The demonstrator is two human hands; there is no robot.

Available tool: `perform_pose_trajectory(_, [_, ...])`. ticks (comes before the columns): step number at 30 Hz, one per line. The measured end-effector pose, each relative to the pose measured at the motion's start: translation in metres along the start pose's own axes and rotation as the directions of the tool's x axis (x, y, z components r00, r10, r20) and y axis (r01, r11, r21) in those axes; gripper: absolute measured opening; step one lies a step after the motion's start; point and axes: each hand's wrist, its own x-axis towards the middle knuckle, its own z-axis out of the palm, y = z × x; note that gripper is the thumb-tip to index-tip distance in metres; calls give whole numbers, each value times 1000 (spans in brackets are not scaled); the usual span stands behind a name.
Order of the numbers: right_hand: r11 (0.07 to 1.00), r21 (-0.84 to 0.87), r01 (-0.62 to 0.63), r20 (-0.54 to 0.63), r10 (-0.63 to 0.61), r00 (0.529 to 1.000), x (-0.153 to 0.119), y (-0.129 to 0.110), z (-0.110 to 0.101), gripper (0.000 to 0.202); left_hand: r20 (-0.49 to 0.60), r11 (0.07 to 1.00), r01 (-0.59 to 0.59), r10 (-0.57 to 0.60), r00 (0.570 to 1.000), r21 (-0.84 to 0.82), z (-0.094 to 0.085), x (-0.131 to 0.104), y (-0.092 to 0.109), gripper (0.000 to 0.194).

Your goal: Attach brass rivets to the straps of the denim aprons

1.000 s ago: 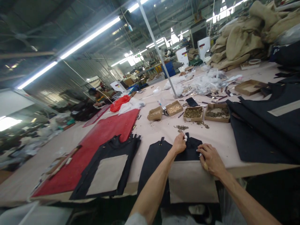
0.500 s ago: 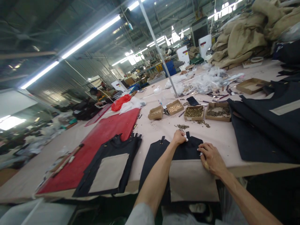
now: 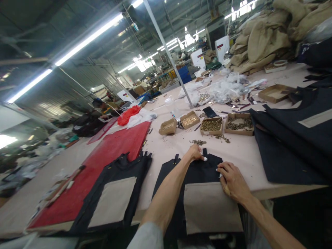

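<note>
A dark apron (image 3: 199, 173) with a beige pocket (image 3: 211, 207) lies in front of me, its lower part hanging over the table's front edge. My left hand (image 3: 195, 152) is on its upper part beside a short black strap (image 3: 204, 152). Its fingers are curled and the thumb, white-wrapped at the tip, points right; what they hold, if anything, is hidden. On the right, my right hand (image 3: 232, 180) grips the apron's side edge with bent fingers, white wraps showing on the fingertips. Just beyond the left hand lies a small pile of metal fasteners (image 3: 199, 142).
Cardboard boxes of brass-coloured fasteners (image 3: 211, 125) stand beyond the hands. Another dark apron with a beige pocket (image 3: 114, 200) lies left, partly on a red sheet (image 3: 103, 155). Dark cloth (image 3: 287, 148) is piled right. A metal pole (image 3: 169, 55) rises behind; a person (image 3: 105, 109) is far left.
My view has shifted slightly, so the table contents sit a little further left. The left hand's thumb has moved down slightly from the strap; the right hand stays on the apron's edge.
</note>
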Motion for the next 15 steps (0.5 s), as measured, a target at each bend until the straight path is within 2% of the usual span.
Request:
perform_pose_trajectory(3, [1000,-2,-8,-5,8,1000,0,0,2,44,5,999,23,-24,1000,49,-3,-4,4,47])
perform_pose_trajectory(6, [1000,11,-23,-30,23,999,2,-2,3,43,-17,999,-24,23,1000,-28,-7,-15,1,49])
perform_pose_trajectory(9, [998,33,-50,-52,51,997,7,-6,-2,40,-112,997,-80,81,990,16,-10,-26,10,45])
perform_pose_trajectory(11, [997,43,-66,-44,68,997,13,-6,-6,37,-279,985,-109,143,950,131,-5,-29,34,35])
perform_pose_trajectory(13, [996,42,-80,-17,80,997,19,-4,-8,36,-394,956,-220,281,875,192,11,-30,75,19])
perform_pose_trajectory(15, [995,31,-95,7,95,995,23,2,-8,36,-370,879,-429,476,798,206,42,-37,129,5])
